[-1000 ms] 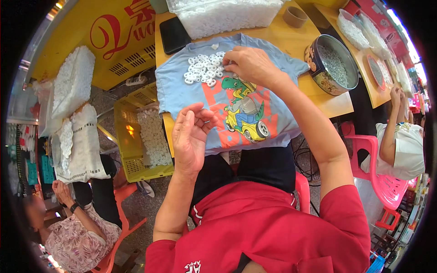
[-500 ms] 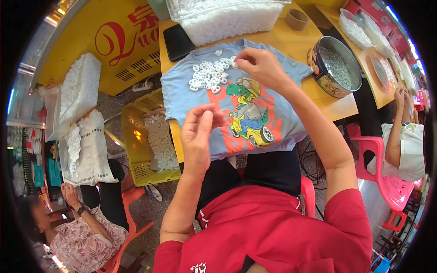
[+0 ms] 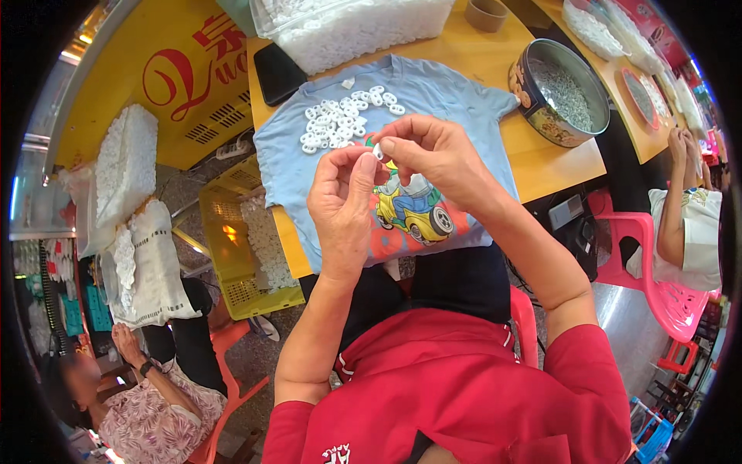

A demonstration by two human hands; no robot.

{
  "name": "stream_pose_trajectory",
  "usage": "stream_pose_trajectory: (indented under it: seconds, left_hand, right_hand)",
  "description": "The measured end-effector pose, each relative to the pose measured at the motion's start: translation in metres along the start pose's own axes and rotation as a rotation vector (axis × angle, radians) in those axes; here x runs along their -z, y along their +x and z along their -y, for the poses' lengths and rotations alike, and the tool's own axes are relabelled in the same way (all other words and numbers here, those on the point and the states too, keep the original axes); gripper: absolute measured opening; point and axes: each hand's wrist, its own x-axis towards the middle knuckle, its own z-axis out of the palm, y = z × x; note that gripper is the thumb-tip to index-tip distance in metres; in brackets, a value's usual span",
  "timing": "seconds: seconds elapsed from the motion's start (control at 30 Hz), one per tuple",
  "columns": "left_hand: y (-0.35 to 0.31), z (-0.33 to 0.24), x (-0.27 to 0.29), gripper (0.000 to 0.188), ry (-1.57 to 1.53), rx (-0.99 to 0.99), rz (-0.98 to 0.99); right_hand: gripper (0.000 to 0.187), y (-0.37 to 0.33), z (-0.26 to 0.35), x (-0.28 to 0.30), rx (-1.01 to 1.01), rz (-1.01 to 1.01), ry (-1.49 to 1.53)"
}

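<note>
My right hand [image 3: 440, 158] pinches a small white oval plastic piece [image 3: 378, 152] between thumb and forefinger. Close against it is my left hand [image 3: 344, 205], its fingers curled in and its thumb pressed toward them; whatever lies between those fingertips is hidden. Both hands meet above a light blue T-shirt [image 3: 464, 100] spread on the table, which bears a cartoon dinosaur on a yellow scooter. Just beyond my hands, a loose pile of similar white pieces with holes [image 3: 332, 124] lies on the shirt.
A round tin [image 3: 533, 108] of small silvery parts stands at right. Behind the shirt are a clear bin of white pieces [image 3: 363, 39], a black phone [image 3: 278, 73] and a brown bowl [image 3: 486, 14]. A yellow crate [image 3: 224, 263] sits at left. Two people sit nearby, left and right.
My right hand has come back from the pile toward me, with a white piece in its fingers. My left hand has risen slightly, and the two hands now meet.
</note>
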Motion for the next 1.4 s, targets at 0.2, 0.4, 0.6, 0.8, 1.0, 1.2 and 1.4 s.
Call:
stream_pose_trajectory:
  seconds: [0.2, 0.4, 0.6, 0.8, 1.0, 1.2, 1.4]
  left_hand:
    - [-0.006, 0.000, -0.003, 0.015, 0.114, -0.052, -0.006]
    - [-0.007, 0.008, 0.011, 0.018, 0.245, -0.188, 0.128]
    - [-0.012, 0.004, 0.025, 0.012, 0.341, -0.190, 0.209]
    - [-0.022, 0.003, 0.009, 0.009, 0.028, 0.002, 0.130]
    - [-0.026, 0.007, -0.005, 0.011, -0.149, 0.146, 0.070]
    - [-0.022, 0.015, -0.010, 0.012, -0.092, 0.187, 0.021]
    - [-0.010, 0.015, 0.001, 0.009, -0.045, 0.131, 0.025]
  right_hand:
    - [0.021, -0.009, -0.008, -0.002, 0.040, -0.009, 0.094]
    - [0.020, -0.023, -0.010, -0.002, -0.044, 0.017, 0.243]
    - [0.015, -0.037, -0.012, -0.003, 0.054, 0.031, 0.044]
    - [0.014, -0.043, -0.012, -0.002, 0.090, -0.012, -0.062]
    - [0.015, -0.039, -0.021, 0.010, 0.708, -0.146, -0.703]
    - [0.014, -0.036, -0.024, 0.015, 0.698, -0.185, -0.737]
    - [0.010, -0.018, 0.001, 0.061, 0.557, -0.205, -0.834]
